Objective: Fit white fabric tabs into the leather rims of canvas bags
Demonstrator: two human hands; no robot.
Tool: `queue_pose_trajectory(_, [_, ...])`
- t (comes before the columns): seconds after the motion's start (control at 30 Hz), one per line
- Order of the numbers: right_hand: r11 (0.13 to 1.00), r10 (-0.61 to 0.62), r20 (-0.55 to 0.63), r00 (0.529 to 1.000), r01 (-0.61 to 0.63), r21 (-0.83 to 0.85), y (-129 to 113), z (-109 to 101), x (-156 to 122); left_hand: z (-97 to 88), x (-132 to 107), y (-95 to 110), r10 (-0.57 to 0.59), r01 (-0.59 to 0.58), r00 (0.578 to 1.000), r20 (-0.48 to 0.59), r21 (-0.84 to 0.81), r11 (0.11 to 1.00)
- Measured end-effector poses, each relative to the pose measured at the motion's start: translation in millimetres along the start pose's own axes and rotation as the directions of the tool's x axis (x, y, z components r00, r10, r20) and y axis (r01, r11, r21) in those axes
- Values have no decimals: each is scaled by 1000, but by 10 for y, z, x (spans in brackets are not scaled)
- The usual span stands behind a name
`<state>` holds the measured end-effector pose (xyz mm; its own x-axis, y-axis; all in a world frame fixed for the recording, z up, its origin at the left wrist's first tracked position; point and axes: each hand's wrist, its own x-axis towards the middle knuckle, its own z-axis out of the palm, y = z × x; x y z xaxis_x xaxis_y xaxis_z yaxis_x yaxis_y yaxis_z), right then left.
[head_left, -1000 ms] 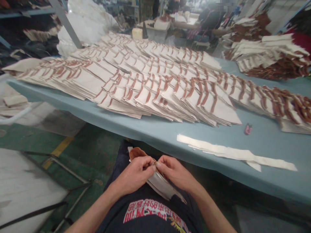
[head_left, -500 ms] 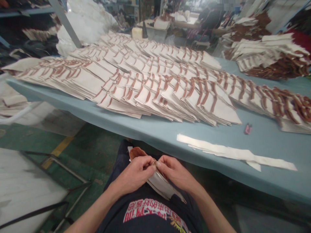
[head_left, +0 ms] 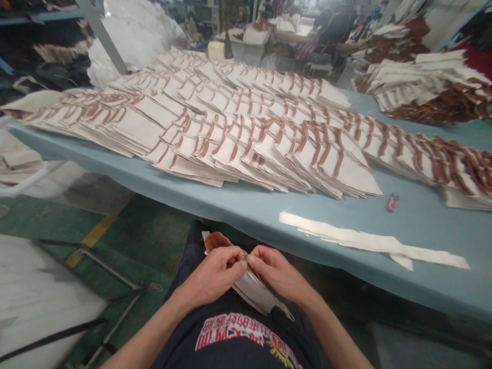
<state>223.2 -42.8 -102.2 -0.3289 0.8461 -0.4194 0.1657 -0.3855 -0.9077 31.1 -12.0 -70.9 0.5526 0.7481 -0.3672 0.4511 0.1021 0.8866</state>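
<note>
Close to my body, both hands pinch one folded fabric piece (head_left: 258, 293), cream with a brown edge and a brown part at its far end. My left hand (head_left: 220, 270) grips the brown edge from the left, fingers curled. Right beside it, my right hand (head_left: 273, 267) pinches the same edge, thumb against the cloth. The fingertips nearly meet, and what lies between them is too small to make out. A small white tag (head_left: 205, 236) shows at the far end of the piece, which rests over my lap.
Overlapping rows of cream pieces with brown edges (head_left: 246, 146) cover much of the blue table (head_left: 230, 202). Pink thread snips (head_left: 392, 203) and white fabric strips (head_left: 369, 241) lie on its right. Cream and brown fabric (head_left: 430, 92) is piled behind. A person (head_left: 332, 25) sits in the background.
Both hands keep the same pinch on the fabric piece, with hardly any visible movement. The view has shifted very slightly.
</note>
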Motion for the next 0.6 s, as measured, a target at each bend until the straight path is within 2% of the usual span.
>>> queue_pose_trajectory(0.6, [1000,8,-4,1000,-8,-14,55,-10,68,-17,45,-47,-5,5,1000,12,-4,1000])
